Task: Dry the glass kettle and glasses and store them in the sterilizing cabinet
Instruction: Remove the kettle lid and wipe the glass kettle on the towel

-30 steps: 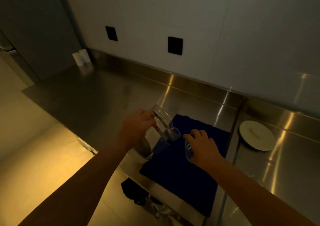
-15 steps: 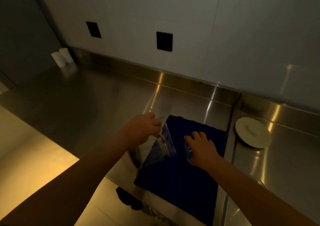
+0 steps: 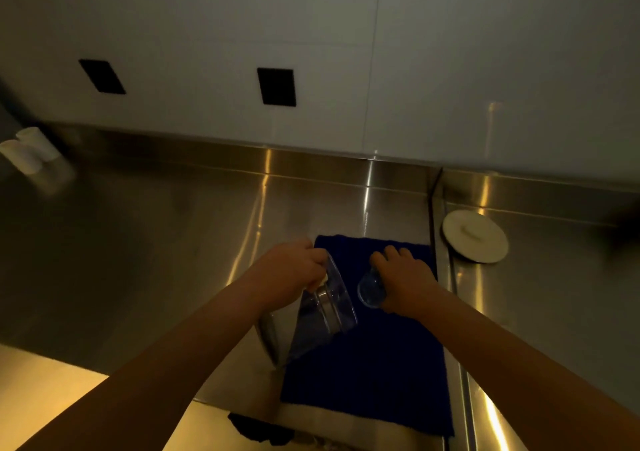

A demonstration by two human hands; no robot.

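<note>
A: Status, left side?

B: The left hand [image 3: 294, 270] grips the glass kettle [image 3: 325, 312] by its handle. Over the last second the kettle has tipped further and come down lower, its body now over the left edge of the blue towel [image 3: 374, 364] on the worktop [image 3: 173, 243].

A: Right side?

B: The right hand [image 3: 405, 281] stays curled around a glass [image 3: 370, 289], held on its side above the towel. Judgement: drying has not yet begun; no cabinet is in view

The left hand [image 3: 291, 270] has tipped the glass kettle [image 3: 325, 312] lower onto the towel [image 3: 381, 364].
</note>
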